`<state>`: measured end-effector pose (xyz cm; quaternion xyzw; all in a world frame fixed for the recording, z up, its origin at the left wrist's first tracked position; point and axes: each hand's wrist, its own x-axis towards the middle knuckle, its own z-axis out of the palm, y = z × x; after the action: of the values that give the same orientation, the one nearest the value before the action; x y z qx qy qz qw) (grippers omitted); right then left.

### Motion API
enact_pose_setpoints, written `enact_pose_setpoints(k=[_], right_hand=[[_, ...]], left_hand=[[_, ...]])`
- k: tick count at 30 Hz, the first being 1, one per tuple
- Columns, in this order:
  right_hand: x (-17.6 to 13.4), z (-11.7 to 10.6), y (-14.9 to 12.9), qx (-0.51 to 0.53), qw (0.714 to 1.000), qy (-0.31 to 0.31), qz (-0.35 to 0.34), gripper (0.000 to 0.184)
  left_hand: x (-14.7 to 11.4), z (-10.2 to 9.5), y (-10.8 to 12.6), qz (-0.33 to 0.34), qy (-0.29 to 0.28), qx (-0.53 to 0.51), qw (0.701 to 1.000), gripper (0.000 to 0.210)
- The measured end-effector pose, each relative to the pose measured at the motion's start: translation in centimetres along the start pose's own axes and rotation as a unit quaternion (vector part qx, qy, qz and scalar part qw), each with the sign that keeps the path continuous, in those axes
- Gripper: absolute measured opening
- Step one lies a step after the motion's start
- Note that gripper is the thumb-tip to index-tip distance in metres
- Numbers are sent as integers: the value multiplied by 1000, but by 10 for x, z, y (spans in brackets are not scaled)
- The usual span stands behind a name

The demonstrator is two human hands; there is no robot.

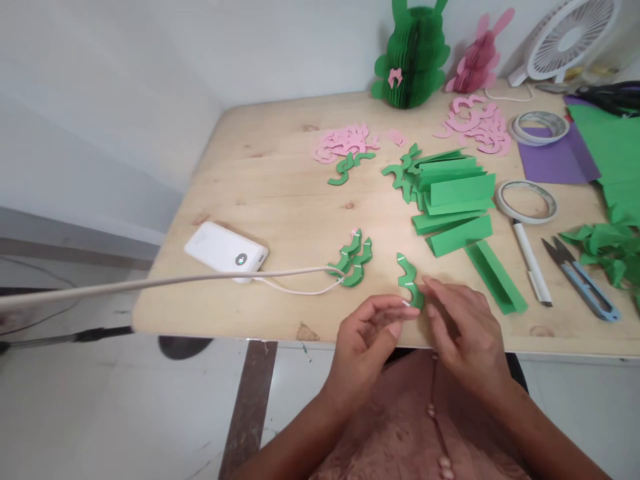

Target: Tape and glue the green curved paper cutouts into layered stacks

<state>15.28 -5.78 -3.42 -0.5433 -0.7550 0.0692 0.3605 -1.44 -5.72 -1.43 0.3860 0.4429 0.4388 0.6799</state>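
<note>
A wavy green paper strip [409, 277] with short white bands across it lies near the table's front edge, between my hands. My left hand [367, 337] has its curled fingers on the strip's lower end, which they partly cover. Just right of the strip is my right hand [465, 327], its index finger and thumb apart, with nothing visible between them. To the left sit several similar wavy green pieces [355, 260] with white bands, close to a cable loop. Folded green paper strips [460, 193] are heaped beyond my right hand.
A white power bank [225, 250] with a pale cable [175, 280] lies left. Rightward are tape rolls [527, 202], a white pen [533, 263] and blue thread snips [583, 280]. Pink cutouts [345, 141], a green honeycomb paper figure [413, 57] and a fan [567, 40] stand farther back.
</note>
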Motion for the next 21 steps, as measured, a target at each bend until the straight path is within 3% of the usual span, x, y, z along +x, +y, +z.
enact_pose_setpoints(k=[3,7,17,21], right_hand=[[2,-5,-3,45,998,-5,42,36],[8,-11,-11,93,990,-8,102,22],[9,-15,-19,110,987,-13,119,16],[9,-13,-20,119,985,-18,124,13]], left_hand=[[3,1,2,-71,-6,-109,991,19],[5,1,5,-116,1,-167,979,23],[1,2,7,-131,-14,-159,978,25],[-1,0,-1,-82,-32,-123,988,24]])
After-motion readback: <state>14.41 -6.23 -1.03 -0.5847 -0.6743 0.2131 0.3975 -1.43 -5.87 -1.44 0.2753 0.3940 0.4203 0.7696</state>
